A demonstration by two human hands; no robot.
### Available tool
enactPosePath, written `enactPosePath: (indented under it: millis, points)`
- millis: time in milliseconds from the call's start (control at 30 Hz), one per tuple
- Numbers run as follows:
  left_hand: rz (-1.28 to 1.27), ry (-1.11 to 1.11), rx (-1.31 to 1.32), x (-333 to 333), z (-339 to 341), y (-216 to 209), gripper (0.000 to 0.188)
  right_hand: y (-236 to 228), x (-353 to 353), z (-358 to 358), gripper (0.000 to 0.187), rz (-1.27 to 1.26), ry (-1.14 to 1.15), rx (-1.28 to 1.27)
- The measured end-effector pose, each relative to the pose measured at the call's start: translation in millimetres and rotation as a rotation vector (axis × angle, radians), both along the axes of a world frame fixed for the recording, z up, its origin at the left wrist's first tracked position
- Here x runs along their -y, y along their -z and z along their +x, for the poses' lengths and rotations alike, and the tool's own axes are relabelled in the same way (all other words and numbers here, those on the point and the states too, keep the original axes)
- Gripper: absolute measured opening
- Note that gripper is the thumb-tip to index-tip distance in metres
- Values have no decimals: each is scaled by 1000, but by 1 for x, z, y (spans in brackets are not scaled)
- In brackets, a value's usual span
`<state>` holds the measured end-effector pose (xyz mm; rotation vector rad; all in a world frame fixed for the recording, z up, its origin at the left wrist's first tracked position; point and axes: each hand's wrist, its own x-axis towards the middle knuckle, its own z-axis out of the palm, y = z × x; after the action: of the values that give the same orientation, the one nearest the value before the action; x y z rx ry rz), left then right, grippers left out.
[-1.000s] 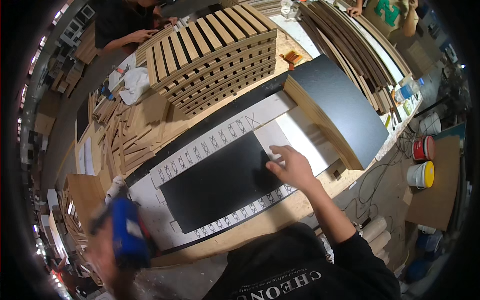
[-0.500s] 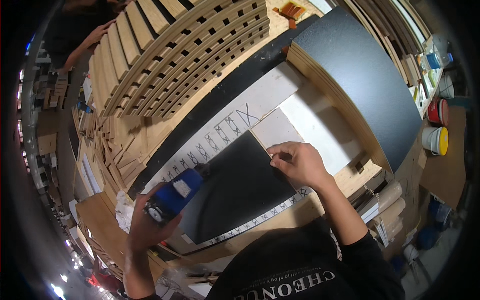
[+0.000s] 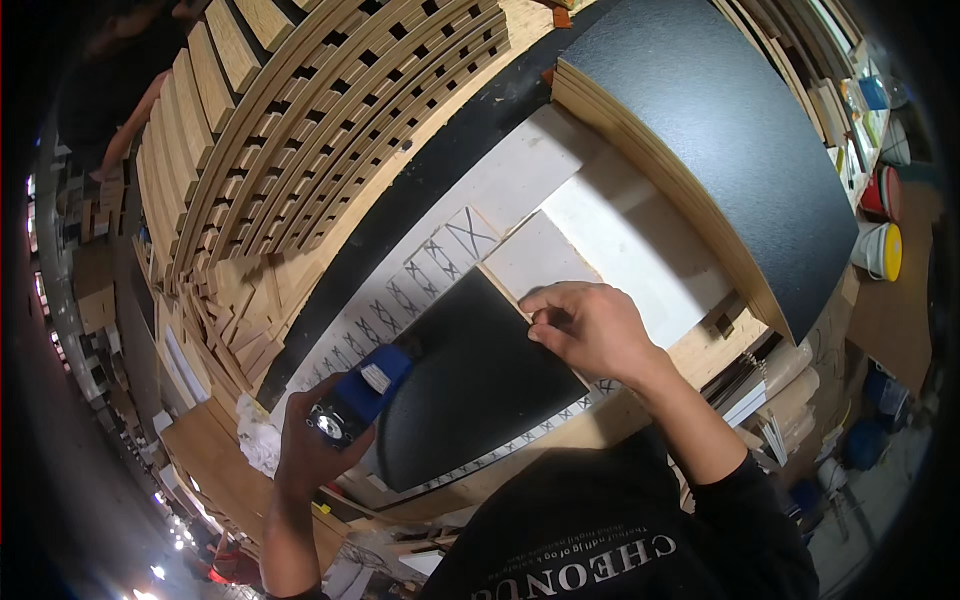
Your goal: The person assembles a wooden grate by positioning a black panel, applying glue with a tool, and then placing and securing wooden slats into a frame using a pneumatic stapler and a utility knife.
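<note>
My left hand [image 3: 312, 452] is wrapped round a blue-and-black handheld power tool [image 3: 372, 388], its nose over the left part of the smooth, black, flat-faced panel [image 3: 480, 380]; I can't tell from here whether they touch. Over to my right hand [image 3: 598, 332]: fingers curled, thumb and forefinger close together right at that panel's right-hand edge, and I can't make out whether they're pinching anything.

The black panel lies flat, and along its far side runs a white strip with dark crossed marks [image 3: 395, 292]. Right of the panel, past a bright white board [image 3: 635, 255], sits a broad black-topped piece with layered wooden edges [image 3: 700, 150]. Beyond the panel, to the left, rises a stack of slatted pale-wood pieces [image 3: 330, 130], all this on a light wooden desk [image 3: 692, 352]. Farthest out to the panel's right, there's a white bucket with a yellow lid [image 3: 882, 252].
</note>
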<state>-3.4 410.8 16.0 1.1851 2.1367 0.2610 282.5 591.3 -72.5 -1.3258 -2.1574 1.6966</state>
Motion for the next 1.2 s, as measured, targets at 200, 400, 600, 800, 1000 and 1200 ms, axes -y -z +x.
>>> enactPosePath:
  millis: [200,400,600,800,1000,1200]
  points:
    - [-101,-77,-32,-6,3,-1,67,-1,-1,1,21,3,-28,36]
    - [-94,-47,-50,-3,0,-2,66,-3,1,0,21,5,-28,31]
    - [-53,-25,-47,-8,2,-3,63,-3,1,0,21,18,-26,32]
    - [-168,124,-11,-43,20,-23,62,1,1,1,21,46,-23,47]
    - [-30,61,-73,-38,18,-14,49,-2,2,2,20,22,-13,19]
    - [-101,96,-13,-69,30,-20,27,-2,0,3,21,12,-19,24]
